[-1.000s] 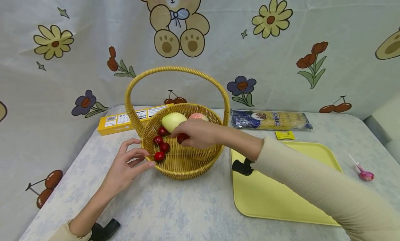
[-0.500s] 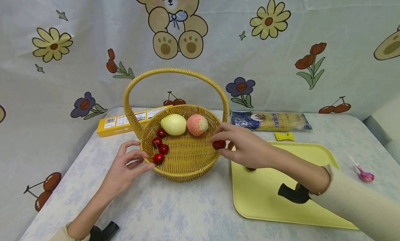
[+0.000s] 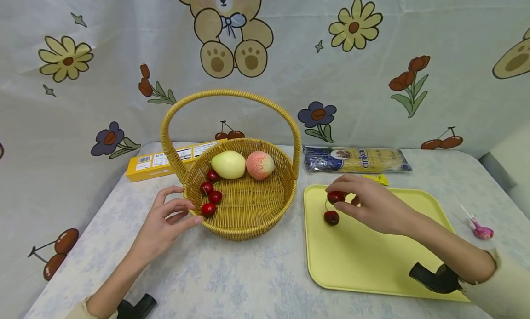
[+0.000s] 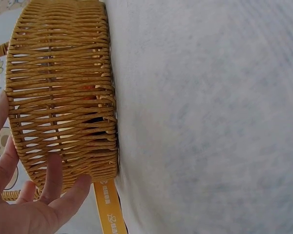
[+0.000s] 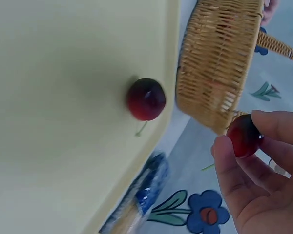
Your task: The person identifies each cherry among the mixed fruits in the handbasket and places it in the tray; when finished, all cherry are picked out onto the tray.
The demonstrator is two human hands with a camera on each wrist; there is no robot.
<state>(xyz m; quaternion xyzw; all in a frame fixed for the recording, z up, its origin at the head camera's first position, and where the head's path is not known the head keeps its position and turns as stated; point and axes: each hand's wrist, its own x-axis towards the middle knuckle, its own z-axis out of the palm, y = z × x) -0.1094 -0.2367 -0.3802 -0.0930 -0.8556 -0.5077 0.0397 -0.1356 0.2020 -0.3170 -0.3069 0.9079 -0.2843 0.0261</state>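
My right hand (image 3: 372, 206) pinches a dark red cherry (image 3: 336, 197) between thumb and fingertips, just above the yellow tray (image 3: 372, 264). In the right wrist view, the held cherry (image 5: 244, 136) is off the tray surface. Another cherry (image 3: 331, 218) with a thin stem lies on the tray below. My left hand (image 3: 167, 225) touches the near left side of the wicker basket (image 3: 240, 231), fingers loosely bent against its rim and outer wall. Inside the basket are several cherries (image 3: 208, 209) along the left, a pale yellow-green pear (image 3: 228, 164) and a pink peach (image 3: 260, 165).
A yellow box (image 3: 151, 166) lies behind the basket at left. A plastic-wrapped noodle pack (image 3: 358, 160) lies behind the tray, with a small yellow packet (image 3: 377, 179) partly behind my right hand. A pink lollipop (image 3: 482, 229) is right of the tray. The basket's tall handle (image 3: 232, 93) arches over it.
My right hand has lifted a cherry out of the basket and carried it right, over the tray. My left hand has stayed at the basket's side.
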